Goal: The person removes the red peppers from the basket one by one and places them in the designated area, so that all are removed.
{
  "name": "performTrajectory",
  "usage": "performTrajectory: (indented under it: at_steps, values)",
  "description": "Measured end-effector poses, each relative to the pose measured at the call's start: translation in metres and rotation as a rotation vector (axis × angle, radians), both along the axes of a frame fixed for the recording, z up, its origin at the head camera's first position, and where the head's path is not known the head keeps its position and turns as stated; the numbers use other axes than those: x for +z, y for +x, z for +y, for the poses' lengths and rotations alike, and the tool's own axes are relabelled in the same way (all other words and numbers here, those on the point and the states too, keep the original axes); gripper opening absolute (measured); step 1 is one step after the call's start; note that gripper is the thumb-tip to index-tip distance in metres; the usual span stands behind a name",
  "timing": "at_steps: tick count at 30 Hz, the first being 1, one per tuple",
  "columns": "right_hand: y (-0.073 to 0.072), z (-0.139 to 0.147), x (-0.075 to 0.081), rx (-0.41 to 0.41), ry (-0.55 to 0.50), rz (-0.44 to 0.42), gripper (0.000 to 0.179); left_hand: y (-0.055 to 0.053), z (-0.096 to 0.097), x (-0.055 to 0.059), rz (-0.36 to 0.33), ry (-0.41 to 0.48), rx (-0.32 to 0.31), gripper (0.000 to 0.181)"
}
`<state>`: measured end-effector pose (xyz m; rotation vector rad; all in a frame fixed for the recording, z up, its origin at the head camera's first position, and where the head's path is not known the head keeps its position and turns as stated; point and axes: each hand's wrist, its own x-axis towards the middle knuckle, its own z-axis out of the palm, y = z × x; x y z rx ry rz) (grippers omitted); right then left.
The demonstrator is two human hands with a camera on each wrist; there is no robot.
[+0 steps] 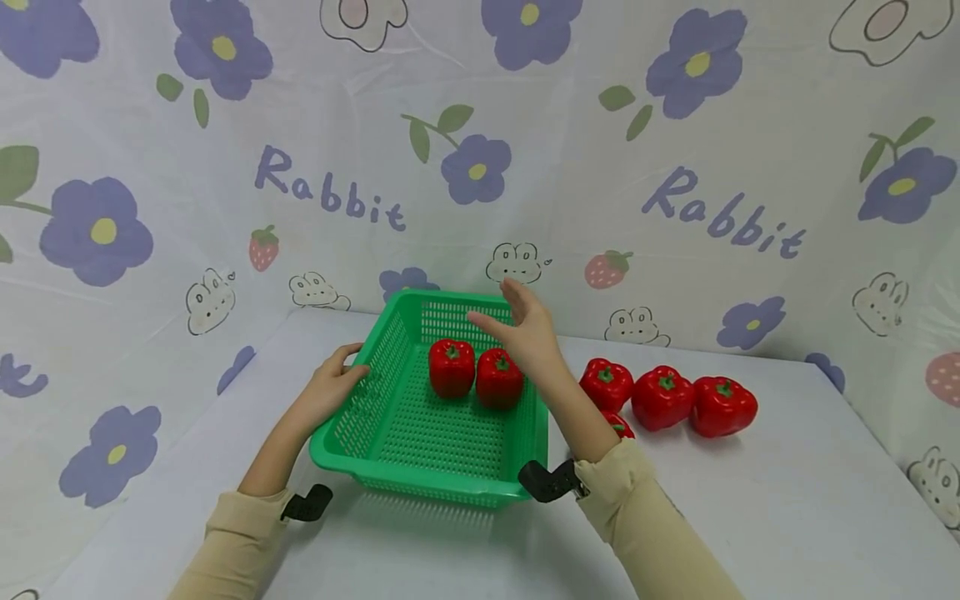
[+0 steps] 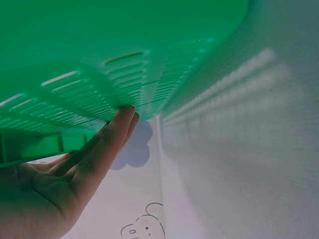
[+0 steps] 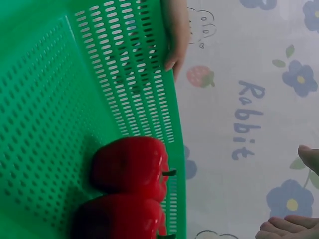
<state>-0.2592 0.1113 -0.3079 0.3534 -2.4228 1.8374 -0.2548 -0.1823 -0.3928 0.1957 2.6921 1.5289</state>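
Peppers (image 1: 452, 371) inside the basket (image 1: 420, 437): two red ones, just beside each other on the basket's floor, green stems up, towards the back and right of centre as you look down.
Basket: green plastic, on the tabletop (image 1: 757, 508) in front of you, its floor dotted with small holes and its walls cut with rows of slots.
Your left hand (image 1: 326, 392): grasping the basket's left side, thumb over the rim and fingers against the outer wall, as your left wrist view shows from below.
Your right hand (image 1: 531, 333): released and holding nothing, thumb and fingers spread apart, raised near the basket's back right corner.
Row of peppers (image 1: 663, 398): three more red ones on the tabletop to the right of your right forearm, set close together.
Half-hidden pepper (image 1: 618, 425): red, in front of that row, mostly covered by your right forearm.
Your sleeves (image 1: 663, 517): beige, with a black piece (image 1: 551, 481) at each wrist.
Cloth (image 1: 570, 158): white, hanging behind the tabletop, printed with purple flowers, strawberries, rabbits and the word "Rabbit".
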Motion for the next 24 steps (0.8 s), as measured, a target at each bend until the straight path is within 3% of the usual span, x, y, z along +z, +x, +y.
performTrajectory:
  at_steps: [14, 24]
  values:
    - [-0.017, -0.029, -0.011, -0.011, 0.018, -0.11, 0.086, 0.0, 0.001, -0.002, -0.01, 0.014, -0.005, 0.058]
    - [-0.028, -0.047, -0.03, 0.011, 0.067, -0.217, 0.086, 0.001, -0.001, -0.002, 0.001, 0.019, -0.006, 0.059]
